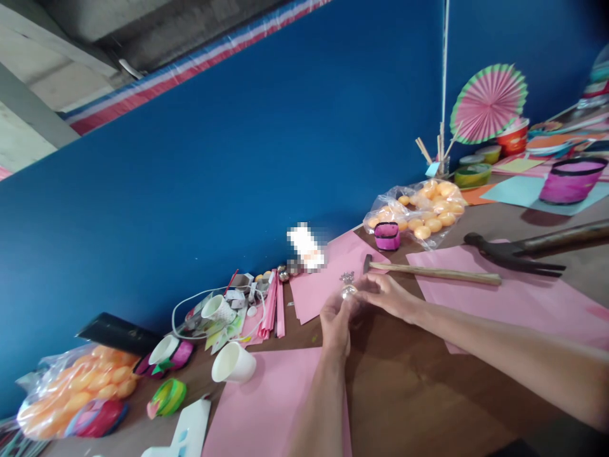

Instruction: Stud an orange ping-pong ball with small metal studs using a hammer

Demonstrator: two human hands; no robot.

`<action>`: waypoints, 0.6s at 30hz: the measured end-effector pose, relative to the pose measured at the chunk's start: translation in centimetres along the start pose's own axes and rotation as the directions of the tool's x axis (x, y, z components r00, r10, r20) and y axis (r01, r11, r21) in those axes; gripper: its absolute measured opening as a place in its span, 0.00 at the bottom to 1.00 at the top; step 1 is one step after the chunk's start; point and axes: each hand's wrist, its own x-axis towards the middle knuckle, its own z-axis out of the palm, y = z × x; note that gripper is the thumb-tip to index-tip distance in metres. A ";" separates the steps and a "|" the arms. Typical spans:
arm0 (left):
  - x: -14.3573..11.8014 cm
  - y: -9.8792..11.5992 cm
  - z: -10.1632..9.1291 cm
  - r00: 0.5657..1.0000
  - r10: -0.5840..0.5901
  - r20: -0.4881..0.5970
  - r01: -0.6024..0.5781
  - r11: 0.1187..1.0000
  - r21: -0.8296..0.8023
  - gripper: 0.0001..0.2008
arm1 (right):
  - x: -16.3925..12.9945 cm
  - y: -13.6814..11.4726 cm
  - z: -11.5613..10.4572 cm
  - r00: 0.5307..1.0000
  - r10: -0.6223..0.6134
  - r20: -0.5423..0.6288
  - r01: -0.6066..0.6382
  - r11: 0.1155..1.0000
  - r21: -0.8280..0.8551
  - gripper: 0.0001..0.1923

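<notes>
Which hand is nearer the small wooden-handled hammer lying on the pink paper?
Right. The right hand sits just below the hammer, close to its head. The left hand is farther off, lower and to the left.

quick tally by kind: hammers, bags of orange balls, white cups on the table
hammers: 2, a small one and a dark claw one
ball bags: 2, far and near
white cups: 3
total: 7

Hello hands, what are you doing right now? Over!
Left hand and right hand together pinching a small shiny ornament over the table. Small hammer lies just behind, on pink paper. Over.
</notes>
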 end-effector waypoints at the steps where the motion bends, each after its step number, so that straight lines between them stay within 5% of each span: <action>1: 0.1 -0.3 -0.1 1.000 0.006 -0.013 -0.006 1.000 0.000 0.19 | 0.0 0.1 0.0 1.000 -0.018 0.005 0.018 1.000 -0.010 0.18; 18: 0.5 -0.9 -0.3 0.999 0.044 0.014 -0.044 0.999 -0.020 0.16 | -0.3 -0.5 -0.1 0.974 -0.217 0.058 0.224 0.931 -0.288 0.12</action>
